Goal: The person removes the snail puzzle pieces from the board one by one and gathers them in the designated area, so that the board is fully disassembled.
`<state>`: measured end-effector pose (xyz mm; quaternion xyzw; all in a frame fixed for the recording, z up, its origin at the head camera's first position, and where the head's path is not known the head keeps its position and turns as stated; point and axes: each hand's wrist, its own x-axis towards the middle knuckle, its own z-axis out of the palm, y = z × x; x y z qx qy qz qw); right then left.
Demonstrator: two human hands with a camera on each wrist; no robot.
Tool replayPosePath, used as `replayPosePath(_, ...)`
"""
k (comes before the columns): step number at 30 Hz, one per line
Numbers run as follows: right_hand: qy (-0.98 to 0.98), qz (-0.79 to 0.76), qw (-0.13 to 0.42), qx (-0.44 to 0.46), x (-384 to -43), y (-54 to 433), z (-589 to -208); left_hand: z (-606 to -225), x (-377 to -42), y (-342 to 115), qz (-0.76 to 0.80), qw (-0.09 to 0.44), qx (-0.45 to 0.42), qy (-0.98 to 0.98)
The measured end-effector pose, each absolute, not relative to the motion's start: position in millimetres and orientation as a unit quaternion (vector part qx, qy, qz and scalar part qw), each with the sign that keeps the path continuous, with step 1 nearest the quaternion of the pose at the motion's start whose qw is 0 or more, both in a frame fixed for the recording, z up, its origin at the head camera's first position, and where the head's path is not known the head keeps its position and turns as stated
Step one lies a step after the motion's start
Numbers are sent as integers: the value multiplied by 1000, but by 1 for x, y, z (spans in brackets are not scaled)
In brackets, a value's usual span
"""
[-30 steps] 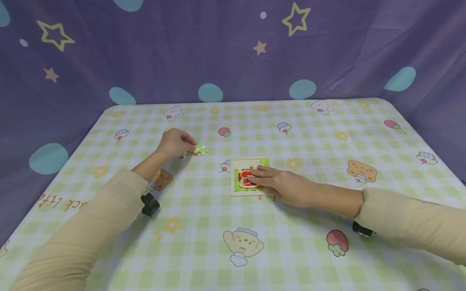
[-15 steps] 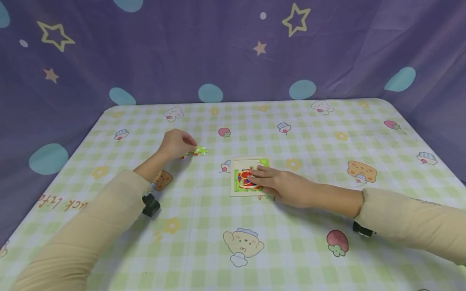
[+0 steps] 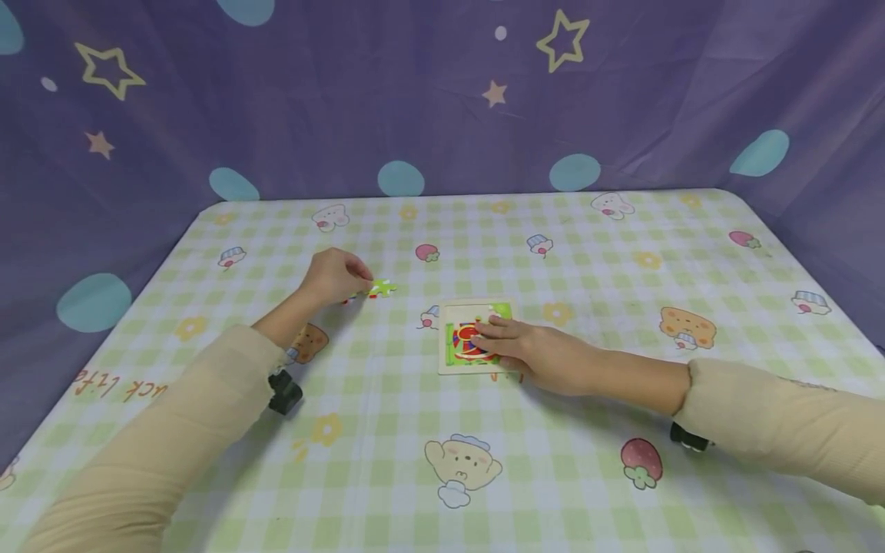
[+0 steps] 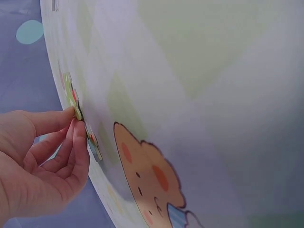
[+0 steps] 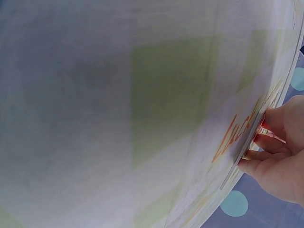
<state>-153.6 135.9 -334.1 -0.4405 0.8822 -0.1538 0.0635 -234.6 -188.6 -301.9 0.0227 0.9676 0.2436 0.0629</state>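
Observation:
My left hand, left of the middle of the table, pinches a green jigsaw puzzle piece between thumb and fingertips. In the left wrist view this piece stands out beyond the thumb, close over the tablecloth. A second puzzle piece with some red lies just under the fingers. Near the table's middle is a square puzzle board with a pale frame and a red, blue and green picture. My right hand rests on it with extended fingers, hiding its right side.
A checked tablecloth printed with cartoon animals, cupcakes and strawberries covers the table. Behind it hangs a purple curtain with stars and dots. A black wrist device sits under the left sleeve, another black device under the right.
The green piece has shifted very slightly at the left fingertips. The right hand and the puzzle board stay where they were.

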Motion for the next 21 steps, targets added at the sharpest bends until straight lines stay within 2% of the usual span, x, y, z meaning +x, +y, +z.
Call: replayPosePath(21, 881, -152, 60, -445, -153, 136, -333, -302, -237, -185, 271, 81, 46, 958)
